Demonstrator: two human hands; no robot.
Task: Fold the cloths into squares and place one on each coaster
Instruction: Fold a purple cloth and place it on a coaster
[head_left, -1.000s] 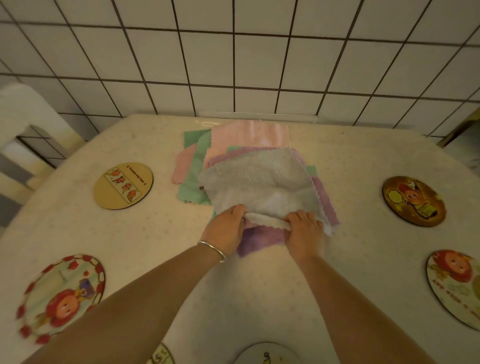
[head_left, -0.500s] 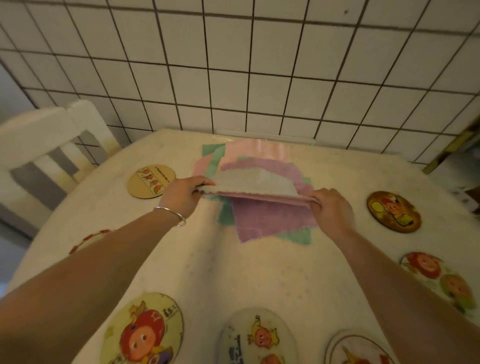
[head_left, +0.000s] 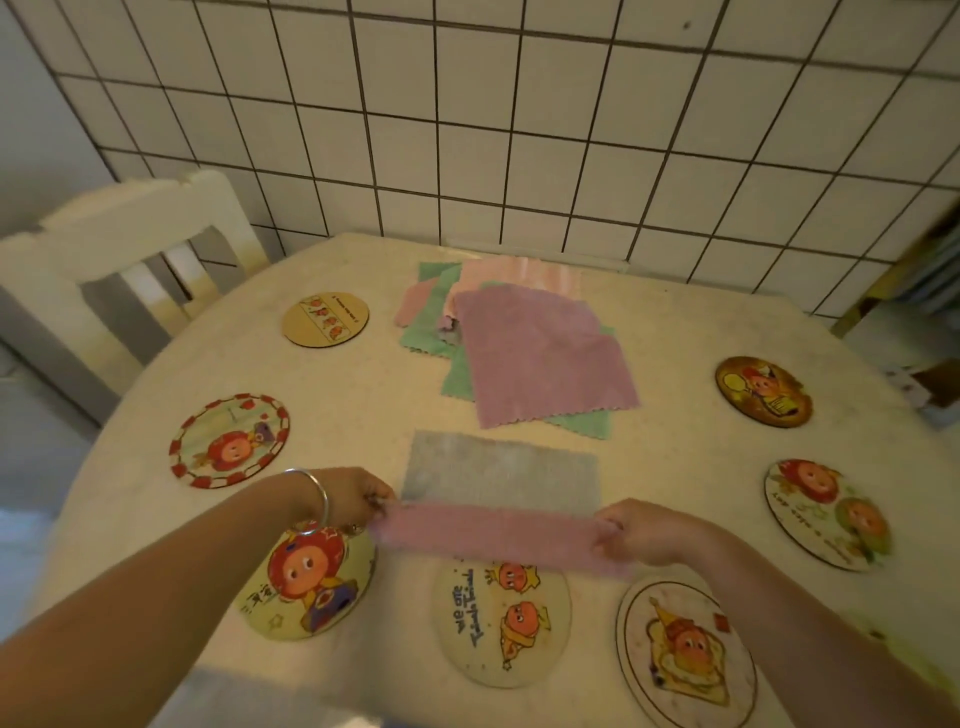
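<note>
Now the left hand (head_left: 358, 500) and the right hand (head_left: 641, 530) each pinch one end of a pink fuzzy cloth (head_left: 498, 538) with curled fingers, holding it stretched as a narrow band just above the near edge of the cream tabletop (head_left: 332, 395). Beyond the band a grey square cloth (head_left: 501, 473) lies flat. Toward the far edge sits a loose pile of purple, green and pink cloths (head_left: 524, 353). Round cartoon-printed coasters (head_left: 504, 623) ring the left, right and near edges, all bare.
</note>
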